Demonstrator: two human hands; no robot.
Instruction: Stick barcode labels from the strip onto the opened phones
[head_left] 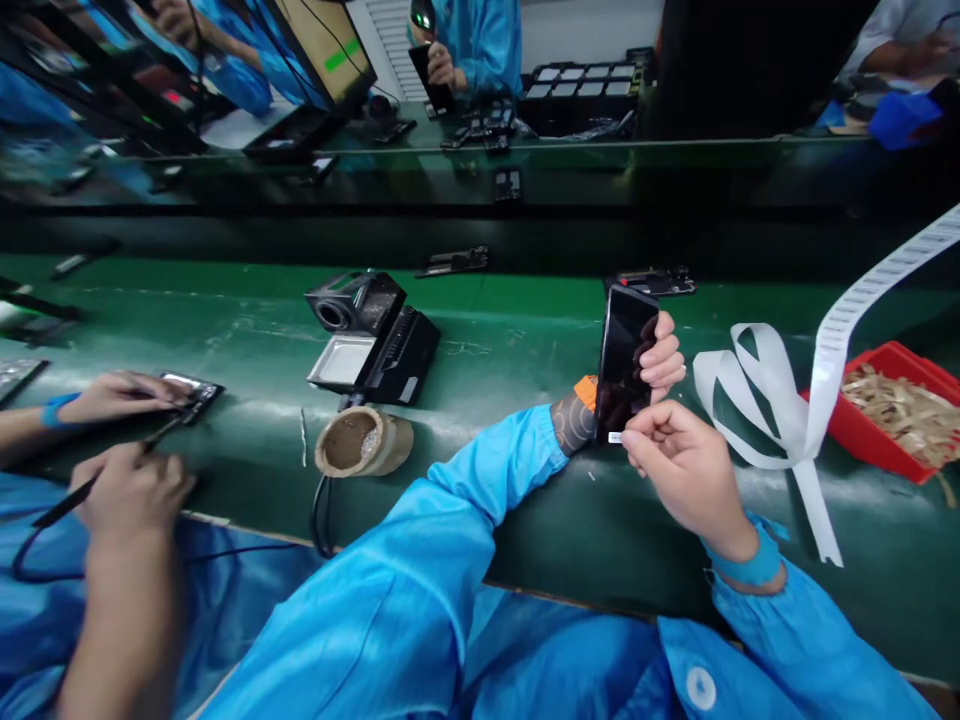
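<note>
A black smartphone (627, 355) stands tilted upright over the green bench, its dark glossy face turned toward me. My left hand (663, 356) grips it from behind, fingers wrapped round its right edge; the palm is hidden by the phone. At the phone's bottom edge sits a small white label (616, 437). My right hand (686, 465) pinches with thumb and forefinger at that label, touching the phone's lower corner. To the right, a looped white strip of labels (817, 420) lies on the bench and rises out of view.
A red tray (870, 440) of tan scraps is at the right. A soldering iron stand (375, 340) and a round tan pot (386, 442) are left of centre. Phone parts (656, 281) lie behind. At the left, a co-worker's hands (135, 480) work on a circuit board.
</note>
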